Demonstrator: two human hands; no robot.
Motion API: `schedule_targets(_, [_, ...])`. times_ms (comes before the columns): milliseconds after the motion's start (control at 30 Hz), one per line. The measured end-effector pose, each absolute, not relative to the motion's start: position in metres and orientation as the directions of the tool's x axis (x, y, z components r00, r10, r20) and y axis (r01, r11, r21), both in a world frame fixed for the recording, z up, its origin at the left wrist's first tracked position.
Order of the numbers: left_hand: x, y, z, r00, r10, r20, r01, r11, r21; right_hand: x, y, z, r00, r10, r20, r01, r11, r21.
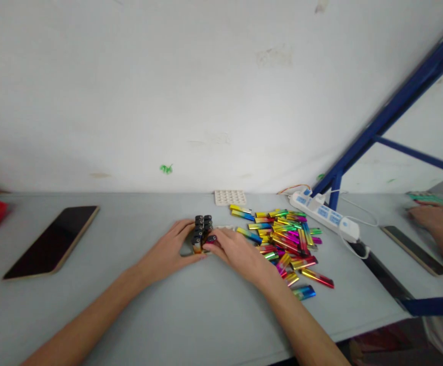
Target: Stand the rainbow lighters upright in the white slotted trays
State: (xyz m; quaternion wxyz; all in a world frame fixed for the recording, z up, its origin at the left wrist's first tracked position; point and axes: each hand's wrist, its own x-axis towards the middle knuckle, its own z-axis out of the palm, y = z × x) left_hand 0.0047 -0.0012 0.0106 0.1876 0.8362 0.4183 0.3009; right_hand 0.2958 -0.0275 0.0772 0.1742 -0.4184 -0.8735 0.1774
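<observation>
Two short rows of upright lighters (198, 234) with black tops stand together near the middle of the table. My left hand (171, 249) curls round their left side, fingers behind and thumb in front, steadying the group. Between the thumb and fingers of my right hand (232, 250) is a single lighter (212, 238), its black top up, at the right front of the rows. My right fingers hide most of its body. A pale strip (225, 227) shows behind my right hand; what it belongs to is hidden.
Loose metallic coloured lighters (286, 239) lie piled right of my right hand. A white grid tray (230, 197) rests against the wall. Farther right are a power strip (324, 213) and a blue metal frame (358, 152). A phone-like dark slab (54, 241) lies left. Another person's hands (431, 213) show far right.
</observation>
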Motion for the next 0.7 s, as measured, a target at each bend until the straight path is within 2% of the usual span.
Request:
schedule_targets(267, [0.0,0.002,0.008,0.475,0.81,0.344,0.616,-0.586,0.527,0.292,-0.021,0.081,-0.599,0.785,0.159,0.709,0.612,-0.35])
schedule_targets(467, [-0.003,0.007,0.004,0.447,0.833,0.326,0.635,-0.552,0.541,0.289,-0.022,0.084,-0.541,0.824,0.165,0.802,0.565,-0.192])
schedule_targets(567, [-0.003,0.01,0.002,0.429,0.837,0.341,0.637,-0.547,0.543,0.294,-0.019,0.086,-0.539,0.817,0.205,0.777,0.577,-0.252])
schedule_targets(700, [-0.003,0.012,-0.002,0.407,0.85,0.334,0.658,-0.527,0.539,0.319,-0.01,0.095,-0.503,0.829,0.244,0.714,0.558,-0.423])
